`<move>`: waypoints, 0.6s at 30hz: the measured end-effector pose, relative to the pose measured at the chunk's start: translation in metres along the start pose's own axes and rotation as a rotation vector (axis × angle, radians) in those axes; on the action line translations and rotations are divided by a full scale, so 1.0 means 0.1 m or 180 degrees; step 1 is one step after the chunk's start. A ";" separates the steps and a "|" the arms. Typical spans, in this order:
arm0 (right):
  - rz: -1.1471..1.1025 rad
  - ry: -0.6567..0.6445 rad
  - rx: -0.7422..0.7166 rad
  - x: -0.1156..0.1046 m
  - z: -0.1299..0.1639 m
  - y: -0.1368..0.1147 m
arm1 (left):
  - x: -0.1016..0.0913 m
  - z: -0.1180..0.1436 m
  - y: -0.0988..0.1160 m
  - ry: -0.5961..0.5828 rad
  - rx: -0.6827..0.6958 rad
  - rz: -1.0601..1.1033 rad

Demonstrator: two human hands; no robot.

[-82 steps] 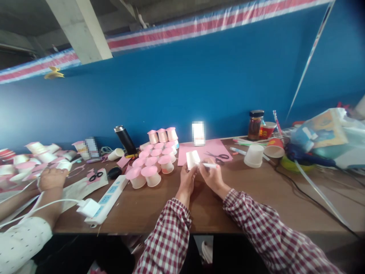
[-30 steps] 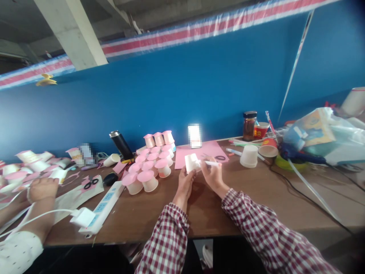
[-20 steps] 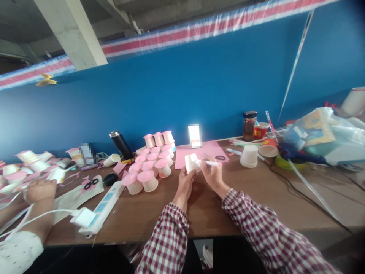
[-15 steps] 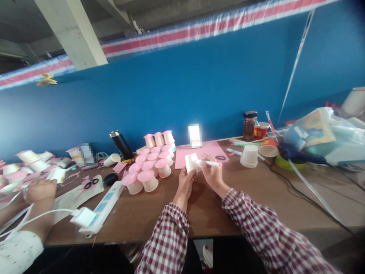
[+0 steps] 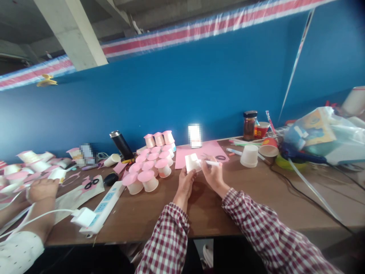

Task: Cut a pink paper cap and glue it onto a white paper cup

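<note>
My left hand (image 5: 186, 183) is closed around a small white paper cup (image 5: 191, 161), holding it tilted above the table. In my right hand (image 5: 212, 173) is a white marker pen (image 5: 212, 163) with a pinkish end, its tip close to the cup's side; whether it touches I cannot tell. Behind the hands lies a pink paper sheet (image 5: 182, 156) with scissors (image 5: 220, 157) on it. To the left stand several paper cups with pink paper tops (image 5: 147, 177), some in a raised row at the back.
Right of my hands are an upside-down white cup (image 5: 249, 156), a dark-lidded jar (image 5: 249, 127), red cups (image 5: 268, 147) and a cable. On the left lie a power strip (image 5: 104, 207), a black thermos (image 5: 121, 144) and scissors (image 5: 91, 184). A co-worker's hand (image 5: 42, 190) rests farther left.
My hands, the cup and the marker pen hold almost the same position. The co-worker's hand at the left has shifted slightly to the right.
</note>
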State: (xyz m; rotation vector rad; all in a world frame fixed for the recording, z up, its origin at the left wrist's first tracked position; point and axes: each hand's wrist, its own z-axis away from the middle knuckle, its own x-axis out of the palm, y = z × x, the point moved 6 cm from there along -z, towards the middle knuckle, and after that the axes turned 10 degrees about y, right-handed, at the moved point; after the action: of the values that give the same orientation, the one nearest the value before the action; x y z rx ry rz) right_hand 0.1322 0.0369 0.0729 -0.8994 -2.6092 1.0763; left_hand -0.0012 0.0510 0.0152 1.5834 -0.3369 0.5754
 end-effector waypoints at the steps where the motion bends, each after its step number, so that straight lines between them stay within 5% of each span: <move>1: -0.0001 0.0002 0.0000 0.00 0.00 0.00 | 0.00 0.00 0.00 0.0005 -0.0005 -0.0002; 18: -0.0015 -0.0012 -0.0035 0.00 0.00 -0.02 | -0.02 0.00 0.00 0.0023 0.0000 0.0019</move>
State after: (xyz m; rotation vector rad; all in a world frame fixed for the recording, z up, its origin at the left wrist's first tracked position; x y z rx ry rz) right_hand 0.1317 0.0358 0.0743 -0.8942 -2.6216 1.0646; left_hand -0.0029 0.0508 0.0140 1.5805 -0.3363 0.5856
